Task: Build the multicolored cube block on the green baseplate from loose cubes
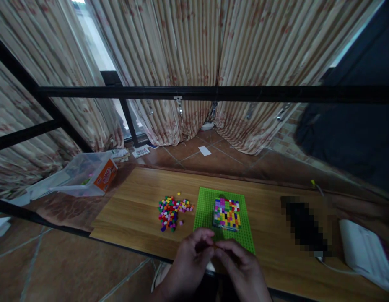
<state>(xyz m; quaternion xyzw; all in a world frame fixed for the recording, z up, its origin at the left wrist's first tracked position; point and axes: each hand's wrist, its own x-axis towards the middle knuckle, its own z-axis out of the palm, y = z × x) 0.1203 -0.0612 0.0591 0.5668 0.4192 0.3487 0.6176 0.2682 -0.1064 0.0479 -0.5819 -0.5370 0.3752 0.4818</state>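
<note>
My left hand [192, 256] and my right hand [240, 265] meet at the table's front edge, both with fingertips pinched together. Between them shows a bit of a small orange-brown piece [216, 247], mostly covered by the fingers. Just beyond lies a green studded baseplate [204, 209]. On it stands a block built of many-coloured small bricks [226, 214], several courses high as far as its side shows. To the left, a loose pile of small coloured bricks [169, 213] is spread on the wood, with a yellow brick [178, 193] lying apart.
The wooden tabletop [134, 209] runs across the view. A clear plastic bin [87, 176] with an orange label stands left of it. At the right are a blurred-out dark object [306, 226], a white device [364, 251] and a cable. A black rail [194, 92] crosses before the curtains.
</note>
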